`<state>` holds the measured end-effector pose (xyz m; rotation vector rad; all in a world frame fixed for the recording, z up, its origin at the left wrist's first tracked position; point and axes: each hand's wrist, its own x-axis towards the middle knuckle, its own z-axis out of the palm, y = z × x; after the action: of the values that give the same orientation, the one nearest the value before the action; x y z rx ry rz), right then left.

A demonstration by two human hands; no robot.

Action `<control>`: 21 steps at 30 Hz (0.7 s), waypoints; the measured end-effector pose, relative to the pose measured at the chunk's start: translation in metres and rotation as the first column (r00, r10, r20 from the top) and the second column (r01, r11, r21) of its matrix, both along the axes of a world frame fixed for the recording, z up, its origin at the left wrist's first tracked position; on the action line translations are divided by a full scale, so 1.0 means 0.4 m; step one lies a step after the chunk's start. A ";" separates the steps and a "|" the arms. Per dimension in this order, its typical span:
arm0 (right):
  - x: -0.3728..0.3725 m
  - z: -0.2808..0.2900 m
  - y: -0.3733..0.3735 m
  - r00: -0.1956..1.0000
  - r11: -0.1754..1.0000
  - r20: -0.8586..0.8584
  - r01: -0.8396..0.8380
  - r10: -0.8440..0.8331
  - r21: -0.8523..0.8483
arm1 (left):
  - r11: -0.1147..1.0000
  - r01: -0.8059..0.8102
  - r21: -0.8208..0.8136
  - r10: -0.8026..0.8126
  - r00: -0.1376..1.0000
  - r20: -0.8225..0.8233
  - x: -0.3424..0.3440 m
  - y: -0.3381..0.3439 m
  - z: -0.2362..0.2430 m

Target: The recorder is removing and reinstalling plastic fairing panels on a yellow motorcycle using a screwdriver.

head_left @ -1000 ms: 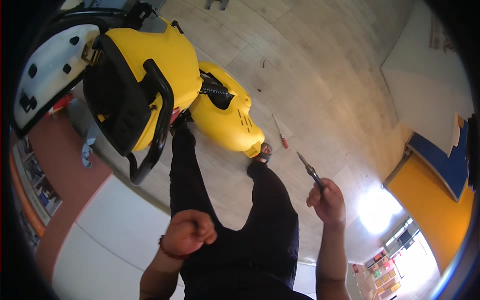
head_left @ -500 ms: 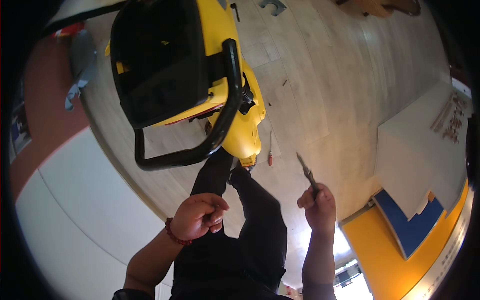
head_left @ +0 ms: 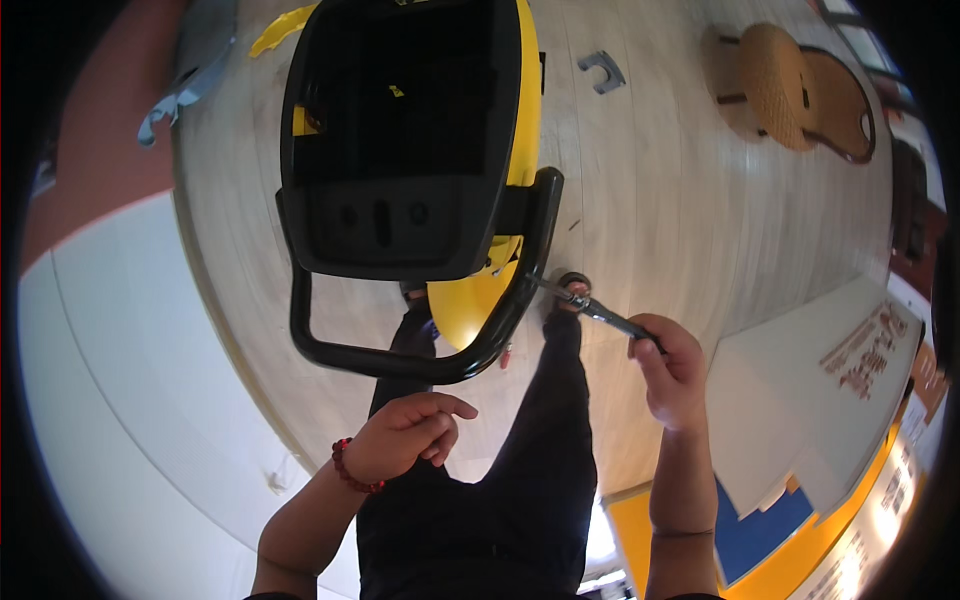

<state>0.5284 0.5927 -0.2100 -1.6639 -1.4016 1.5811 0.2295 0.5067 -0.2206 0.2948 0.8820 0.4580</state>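
Observation:
A yellow and black ride-on machine (head_left: 400, 220) fills the upper middle, with a black tubular bar (head_left: 400, 362) around its near end. My right hand (head_left: 668, 368) grips a long metal tool (head_left: 606, 314) with a dark handle; its tip reaches the right side of the bar, though I cannot tell if they touch. My left hand (head_left: 405, 440) is just below the bar, index finger partly out and the others curled; anything inside is hidden. A red-handled screwdriver (head_left: 506, 357) lies on the floor beside the machine, between my legs.
A grey U-shaped part (head_left: 600, 72) lies on the floor beyond the machine. A wicker chair (head_left: 770, 85) stands at upper right. White boards (head_left: 770, 390) and a yellow panel (head_left: 630, 535) are at lower right, a white curved wall (head_left: 120, 380) at left.
My view has swung round, so the machine now sits upright in the middle. My right hand has brought the tool's tip to the bar. My left hand's index finger reaches further out.

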 end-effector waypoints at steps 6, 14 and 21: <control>0.083 -0.056 0.051 0.964 0.992 -0.264 0.003 -0.037 -0.126 | 0.943 -0.302 -0.139 0.282 0.948 -0.146 0.178 -0.032 -0.012; 0.133 -0.035 0.090 0.957 0.954 -0.235 -0.220 0.171 -0.203 | 0.799 -0.595 -0.089 0.538 0.772 -0.337 0.415 0.084 -0.004; 0.155 -0.064 0.124 0.920 0.925 -0.102 -0.374 0.379 0.065 | 0.666 -0.746 -0.004 0.729 0.653 -0.207 0.440 0.170 -0.033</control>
<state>0.5905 0.6422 -0.2354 -1.3079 -1.7605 1.8006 0.4056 0.5748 -0.2338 -0.1382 1.1989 1.1722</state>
